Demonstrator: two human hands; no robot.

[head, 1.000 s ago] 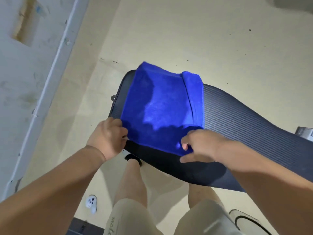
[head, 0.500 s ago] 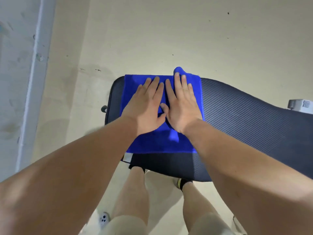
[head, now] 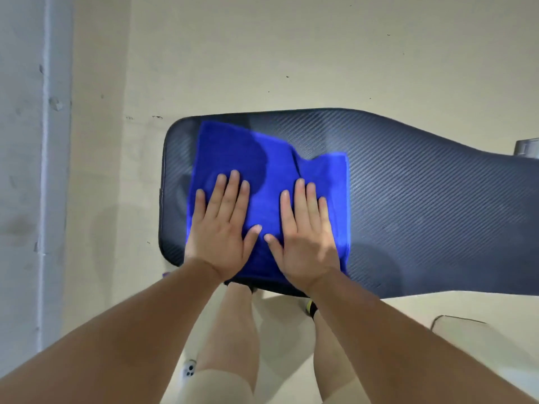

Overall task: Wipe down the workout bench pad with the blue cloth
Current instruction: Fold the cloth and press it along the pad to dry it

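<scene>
A dark workout bench pad (head: pixel 423 205) with a woven, carbon-like texture runs from the centre to the right edge. A blue cloth (head: pixel 262 158) lies flat on its left end, with one corner folded over at the far right. My left hand (head: pixel 221 228) presses palm-down on the cloth's near left part, fingers spread. My right hand (head: pixel 306 234) presses palm-down on the near right part, likewise flat. The thumbs almost touch. Neither hand grips the cloth.
A pale wall (head: pixel 29 170) with a vertical ridge rises at the left. A white controller (head: pixel 189 371) lies on the beige floor by my legs. A grey metal part (head: pixel 526 147) shows at the right edge, and a pale flat object (head: pixel 466 333) lies at lower right.
My hands let go of the cloth's near corners and laid flat on it. Since half a second ago they have slid toward me and apart, and the cloth spread wider to the right.
</scene>
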